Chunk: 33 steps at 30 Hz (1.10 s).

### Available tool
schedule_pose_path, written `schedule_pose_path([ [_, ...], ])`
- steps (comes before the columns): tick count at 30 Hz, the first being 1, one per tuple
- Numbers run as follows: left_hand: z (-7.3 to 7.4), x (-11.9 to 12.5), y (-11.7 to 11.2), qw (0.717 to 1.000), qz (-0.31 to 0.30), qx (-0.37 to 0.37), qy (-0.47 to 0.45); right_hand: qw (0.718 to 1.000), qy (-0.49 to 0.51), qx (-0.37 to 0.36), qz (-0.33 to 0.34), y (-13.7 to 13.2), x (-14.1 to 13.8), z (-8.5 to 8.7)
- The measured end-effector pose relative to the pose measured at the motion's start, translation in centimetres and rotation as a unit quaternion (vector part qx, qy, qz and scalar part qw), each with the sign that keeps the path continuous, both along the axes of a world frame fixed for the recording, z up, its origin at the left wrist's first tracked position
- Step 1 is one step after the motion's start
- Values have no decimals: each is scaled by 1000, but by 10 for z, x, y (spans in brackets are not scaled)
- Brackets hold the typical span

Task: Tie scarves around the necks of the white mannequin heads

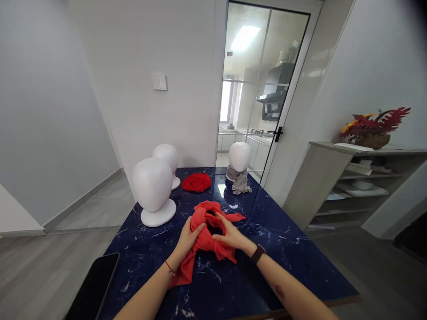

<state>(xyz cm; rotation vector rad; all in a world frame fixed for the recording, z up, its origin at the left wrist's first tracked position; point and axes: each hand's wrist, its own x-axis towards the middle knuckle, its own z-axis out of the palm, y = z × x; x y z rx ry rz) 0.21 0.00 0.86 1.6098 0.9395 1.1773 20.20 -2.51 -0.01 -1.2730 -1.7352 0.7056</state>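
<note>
A red scarf (208, 246) lies gathered in a loop on the dark blue marbled table (276, 262), its loose ends spread toward the front left and to the right. My left hand (188, 237) grips the loop's left side between thumb and fingers. On the right side, my right hand (232, 235) has its thumb and fingers around the scarf's edge, with some fingers reaching into the opening. The dark tabletop shows through the middle of the loop. Both hands are close together near the table's centre.
Two white foam heads (153, 186) stand at the left. A folded red cloth (196, 182) lies at the back, and another white head (239, 156) wears a grey scarf (240, 181). A phone (95, 284) is at front left; a shelf unit (333, 178) stands right.
</note>
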Motion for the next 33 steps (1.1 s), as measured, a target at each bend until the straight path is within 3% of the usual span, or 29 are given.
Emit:
schedule_pose_path([
  [3,3,11,-19,997,-59,-5,55,991,111,-19,77,-25,-31,-8],
  [6,12,9,-32,984,-61,83,147,973,221,-27,58,-20,-45,11],
  [10,18,-6,-28,948,60,248,190,944,324,24,-67,30,-31,57],
  [13,9,-16,-14,934,134,262,203,948,295,61,-104,72,-29,71],
  [15,-1,-19,-4,936,144,239,214,969,223,41,-95,91,-36,61],
  [19,-14,-22,7,942,172,190,216,986,153,2,-73,90,-39,14],
  [23,-14,-21,4,935,156,206,244,989,131,-35,-66,66,-1,-20],
  [27,-13,-10,-11,911,58,268,308,992,105,-19,-61,47,61,-26],
  [30,-14,4,-23,896,-40,286,337,985,79,15,-151,48,104,-25],
  [33,-18,13,-25,901,-60,251,349,966,42,35,-253,70,136,-29],
])
